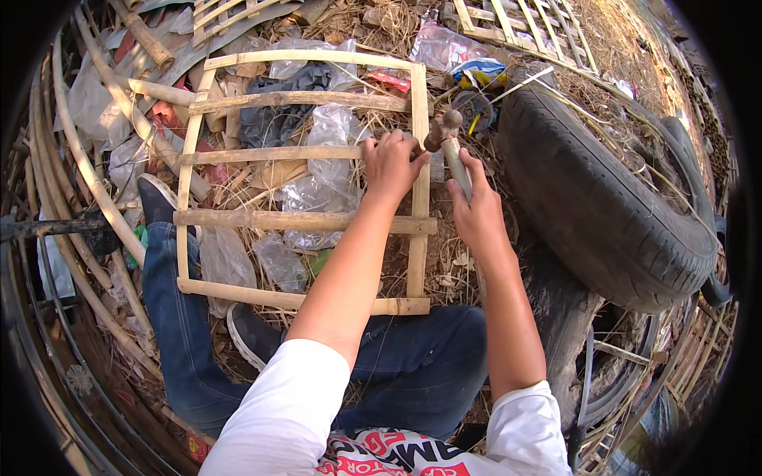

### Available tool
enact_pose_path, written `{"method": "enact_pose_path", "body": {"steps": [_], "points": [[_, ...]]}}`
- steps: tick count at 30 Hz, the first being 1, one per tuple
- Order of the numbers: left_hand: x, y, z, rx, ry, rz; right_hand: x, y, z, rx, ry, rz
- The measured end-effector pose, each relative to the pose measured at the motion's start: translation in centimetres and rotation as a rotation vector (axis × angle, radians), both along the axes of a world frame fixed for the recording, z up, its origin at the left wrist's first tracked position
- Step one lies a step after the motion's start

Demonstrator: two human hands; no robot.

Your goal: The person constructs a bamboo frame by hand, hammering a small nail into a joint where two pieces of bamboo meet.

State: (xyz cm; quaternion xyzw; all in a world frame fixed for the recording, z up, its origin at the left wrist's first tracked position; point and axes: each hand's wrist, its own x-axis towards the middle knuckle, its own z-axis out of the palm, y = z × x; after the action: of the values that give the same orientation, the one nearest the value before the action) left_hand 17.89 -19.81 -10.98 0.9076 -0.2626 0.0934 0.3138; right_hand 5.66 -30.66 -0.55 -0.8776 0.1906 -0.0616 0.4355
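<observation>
A ladder-like frame of pale bamboo slats [302,220] lies over the littered ground in front of me, its crosspieces running between two upright side strips. My left hand [389,168] is closed at the right end of a middle crosspiece, where it meets the right side strip. Whether its fingers also pinch a small nail there is hidden. In my right hand [479,208] is a hammer [457,163], gripped by its pale handle. Its rusty brown head is right at the side strip, close beside my left fingertips.
A worn black tyre [591,198] lies at the right. Long bamboo poles [111,79] curve along the left. More slatted bamboo panels [528,30] lie at the far side. Plastic bags [329,159] and straw are strewn beneath the frame. My bent legs [186,317] are close to its near edge.
</observation>
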Motion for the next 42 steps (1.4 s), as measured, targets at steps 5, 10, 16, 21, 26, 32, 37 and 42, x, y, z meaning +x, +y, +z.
{"method": "enact_pose_path", "body": {"steps": [5,10,16,21,26,32,37,42], "points": [[-0.3,0.1,0.1,-0.010,0.011,-0.013,-0.8,0.9,1.5,0.038,0.060,-0.075],[0.1,0.6,0.0,0.000,0.006,0.010,-0.4,1.1,1.3,-0.009,0.031,-0.032],[0.2,0.1,0.0,-0.012,0.024,0.020,-0.4,0.5,0.7,-0.026,0.048,-0.008],[0.0,0.0,0.3,-0.019,0.081,0.029,-0.8,1.2,2.5,0.049,0.050,-0.067],[0.0,-0.1,0.8,-0.050,0.186,0.065,-0.4,0.8,1.2,-0.014,0.044,-0.041],[0.4,-0.2,0.7,-0.106,0.253,0.107,-0.1,1.1,1.2,0.015,0.051,-0.029],[0.4,0.1,1.2,-0.008,0.273,0.102,-0.4,0.9,0.7,-0.003,0.021,-0.008],[0.2,0.0,0.7,-0.051,0.261,0.084,-0.1,0.9,-0.2,-0.093,0.006,0.000]]}}
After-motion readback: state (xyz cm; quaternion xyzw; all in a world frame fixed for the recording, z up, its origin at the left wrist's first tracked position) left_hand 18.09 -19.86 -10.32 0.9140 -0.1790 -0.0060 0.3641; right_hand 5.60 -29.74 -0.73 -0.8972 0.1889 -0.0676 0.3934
